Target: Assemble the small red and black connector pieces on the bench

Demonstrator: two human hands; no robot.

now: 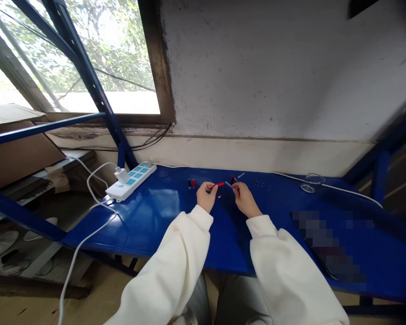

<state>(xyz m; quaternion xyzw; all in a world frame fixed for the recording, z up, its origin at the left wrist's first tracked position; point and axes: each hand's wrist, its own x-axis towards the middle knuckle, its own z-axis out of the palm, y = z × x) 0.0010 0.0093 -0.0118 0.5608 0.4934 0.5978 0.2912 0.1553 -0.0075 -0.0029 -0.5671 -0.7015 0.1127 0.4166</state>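
My left hand (205, 197) pinches a small red cylinder (219, 184) that points to the right. Facing it, my right hand (245, 201) grips a slim pale rod (228, 185), and the two tips are close together. I cannot tell whether they touch. Left of my hands, a black cylinder (189, 183) and a red cylinder (194, 183) stand upright on the blue table (149, 225). Just beyond my right hand are a red-and-black piece (232, 179) and another pale rod (241, 175). A tiny scrap (219, 197) lies between the hands.
Several tiny parts (259, 184) lie right of my right hand. Clear rings (307, 188) sit near the back edge. A white power strip (130, 181) with a plug and cable is at the left. A dark, pixelated object (328, 253) lies at the right.
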